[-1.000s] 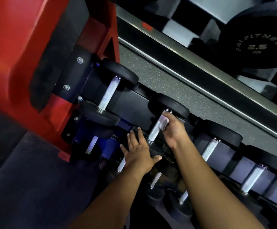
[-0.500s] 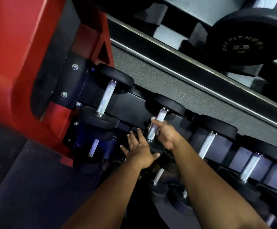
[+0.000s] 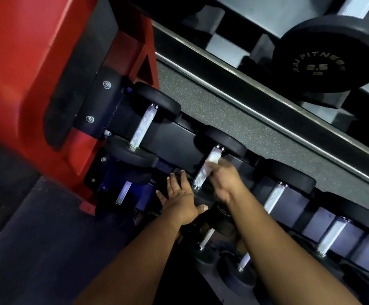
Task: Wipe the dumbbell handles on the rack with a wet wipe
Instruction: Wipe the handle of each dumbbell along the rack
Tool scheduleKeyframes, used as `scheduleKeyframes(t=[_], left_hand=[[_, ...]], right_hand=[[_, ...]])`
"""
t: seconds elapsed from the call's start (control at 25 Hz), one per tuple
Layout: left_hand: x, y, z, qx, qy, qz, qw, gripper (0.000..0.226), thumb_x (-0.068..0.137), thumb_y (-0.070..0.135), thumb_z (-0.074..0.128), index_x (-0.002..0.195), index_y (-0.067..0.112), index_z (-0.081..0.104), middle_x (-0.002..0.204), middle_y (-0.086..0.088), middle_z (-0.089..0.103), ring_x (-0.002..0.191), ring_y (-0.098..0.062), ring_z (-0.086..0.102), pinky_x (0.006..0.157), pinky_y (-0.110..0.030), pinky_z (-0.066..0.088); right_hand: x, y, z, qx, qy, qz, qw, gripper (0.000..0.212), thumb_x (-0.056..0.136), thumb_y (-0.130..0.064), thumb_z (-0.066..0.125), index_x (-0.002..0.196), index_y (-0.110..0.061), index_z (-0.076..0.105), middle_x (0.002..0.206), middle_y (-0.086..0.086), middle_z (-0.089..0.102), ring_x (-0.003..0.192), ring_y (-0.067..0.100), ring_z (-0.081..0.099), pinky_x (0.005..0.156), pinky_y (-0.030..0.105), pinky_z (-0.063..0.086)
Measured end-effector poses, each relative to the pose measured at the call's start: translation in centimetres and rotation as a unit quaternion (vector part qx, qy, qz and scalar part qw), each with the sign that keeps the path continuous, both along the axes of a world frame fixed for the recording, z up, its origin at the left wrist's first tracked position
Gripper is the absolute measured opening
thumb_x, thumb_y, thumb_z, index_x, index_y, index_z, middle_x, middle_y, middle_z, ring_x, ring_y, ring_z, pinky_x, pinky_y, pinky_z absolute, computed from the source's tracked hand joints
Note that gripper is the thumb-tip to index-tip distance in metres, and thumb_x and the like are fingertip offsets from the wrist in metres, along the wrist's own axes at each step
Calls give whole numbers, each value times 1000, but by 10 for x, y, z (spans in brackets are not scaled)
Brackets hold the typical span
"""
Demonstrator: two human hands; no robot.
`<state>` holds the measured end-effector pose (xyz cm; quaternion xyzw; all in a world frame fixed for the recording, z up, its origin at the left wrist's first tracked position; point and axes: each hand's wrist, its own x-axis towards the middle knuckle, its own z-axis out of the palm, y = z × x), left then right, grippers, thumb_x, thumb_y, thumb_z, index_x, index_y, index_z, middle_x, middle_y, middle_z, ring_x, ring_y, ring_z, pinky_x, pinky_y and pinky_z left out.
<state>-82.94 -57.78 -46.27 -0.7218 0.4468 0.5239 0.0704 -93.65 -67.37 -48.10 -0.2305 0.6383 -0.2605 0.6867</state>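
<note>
Wipe (image 3: 213, 159) pinched in right hand (image 3: 225, 181) against second handle (image 3: 207, 168) on rack (image 3: 179, 139), mid-wipe; left hand (image 3: 179, 200) flat, fingers spread, on dumbbell head; other handles rightward probably left.

Two bare forearms reach in from the bottom edge, with no sleeves, watch or bands on either wrist. The left hand (image 3: 180, 202) shows short, plain nails and no rings. The right hand (image 3: 224, 180) is motion-blurred, so its finer details cannot be made out.

right hand (image 3: 224, 179) wiping dumbbell handle (image 3: 203, 172), left hand (image 3: 180, 200) flat
</note>
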Motion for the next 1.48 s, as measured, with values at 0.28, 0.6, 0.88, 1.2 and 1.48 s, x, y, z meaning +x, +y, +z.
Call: scheduleKeyframes(t=[0.28,0.6,0.88,1.2,1.48], left_hand=[[1,1,-2,-17,-14,12,1000,133,78,64,74,156,19,-25,165,-16,-23,154,-30,-16,119,-69,1],[-2,1,0,-7,-18,11,1000,133,79,64,73,155,21,-27,164,-15,-26,154,-30,-19,119,-68,-3],[-2,2,-1,-7,-21,2,1000,132,80,65,72,154,21,-28,164,-14,-27,154,-30,-20,119,-67,-3],[-2,1,-1,-10,-23,9,1000,133,79,63,73,155,20,-27,165,-16,-25,154,-30,-17,118,-67,-3],[-2,1,-1,-3,-23,8,1000,133,79,64,73,155,20,-27,164,-16,-26,154,-31,-16,117,-67,-4]], right_hand=[[-4,42,11,-5,-6,122,992,20,89,3,58,103,-11,60,95,6,66,89,19,62,77,27,49],[-16,29,-11,14,-37,71,997,27,80,-11,73,105,-10,64,89,8,70,82,21,63,72,28,51],[-8,-7,-27,26,-122,-13,992,13,85,-5,74,92,-12,65,75,3,66,71,19,62,72,33,54],[-25,31,-33,-76,80,181,977,10,91,-8,70,86,-16,67,67,-8,66,57,1,55,65,28,47],[-50,-8,14,-419,293,444,736,51,89,1,48,136,-14,61,140,4,60,127,14,56,108,30,43]])
